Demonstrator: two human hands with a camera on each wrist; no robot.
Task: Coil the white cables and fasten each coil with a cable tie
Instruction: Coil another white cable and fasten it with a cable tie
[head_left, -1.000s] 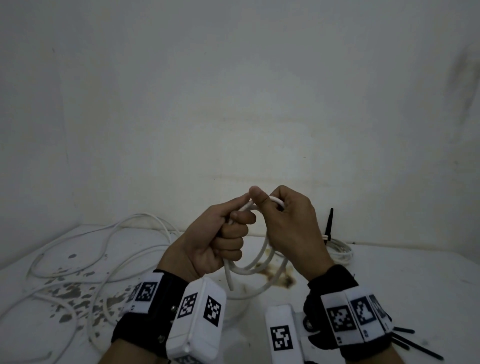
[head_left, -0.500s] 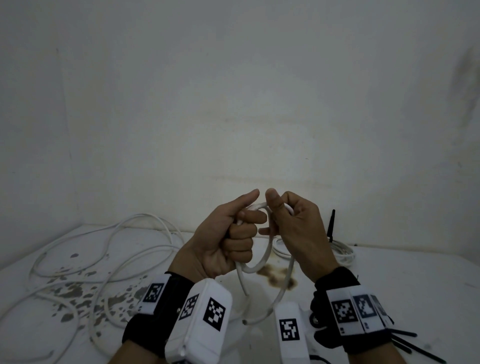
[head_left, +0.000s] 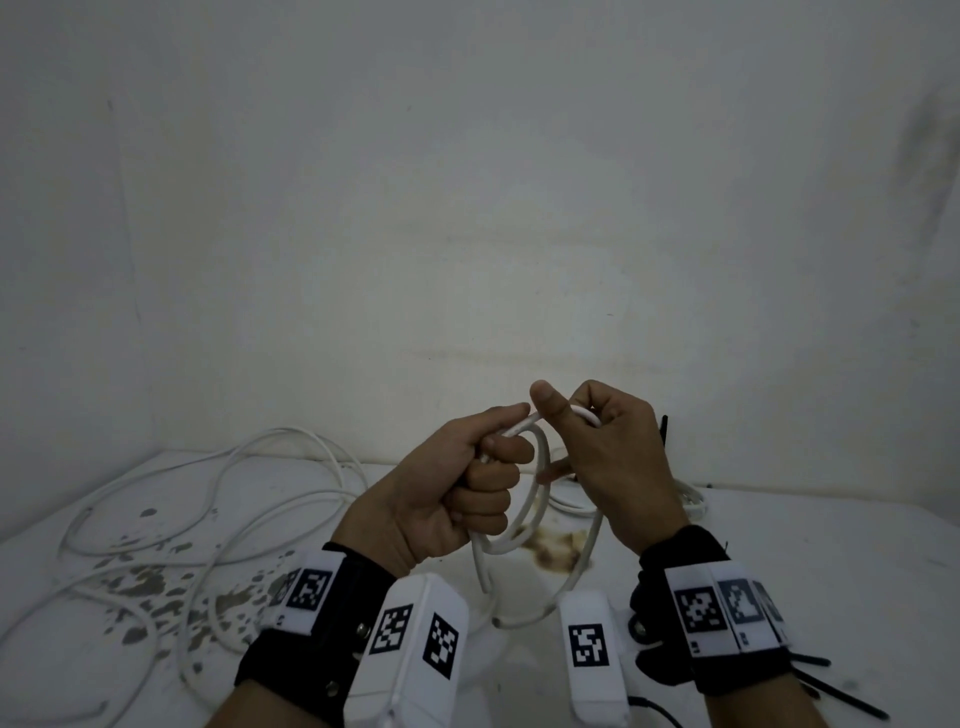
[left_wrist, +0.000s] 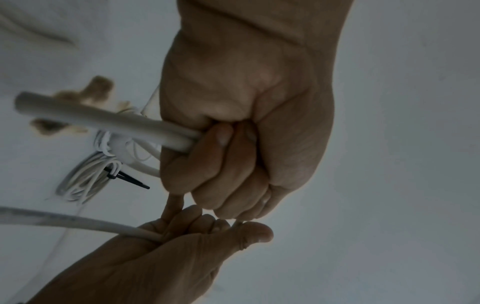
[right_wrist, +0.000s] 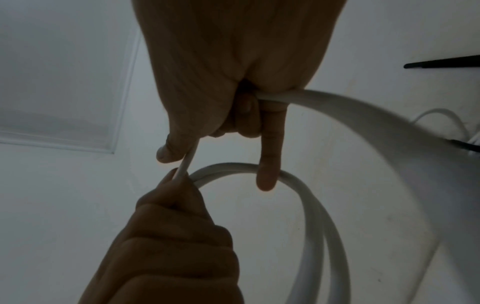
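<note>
I hold a white cable (head_left: 524, 512) in loops above the table. My left hand (head_left: 467, 483) grips the top of the loops in a fist, thumb lying along the strand; the left wrist view shows a cable end (left_wrist: 103, 121) sticking out of that fist. My right hand (head_left: 597, 452) pinches the same cable (right_wrist: 337, 107) beside the left thumb, with its little finger (right_wrist: 269, 164) pushed through the loop (right_wrist: 306, 205). Behind my right hand lies a finished coil (head_left: 691, 499), bound with a black cable tie (left_wrist: 124, 178).
Loose white cables (head_left: 218, 499) sprawl over the left of the stained white table (head_left: 831, 561). Several black cable ties (head_left: 841, 691) lie at the bottom right. A white wall stands close behind the table. A brown stain (head_left: 556, 551) marks the table under the loops.
My hands rose slightly and drew apart a little. The hanging loop swung lower and wider, and my right hand shifted its pinch along the cable.
</note>
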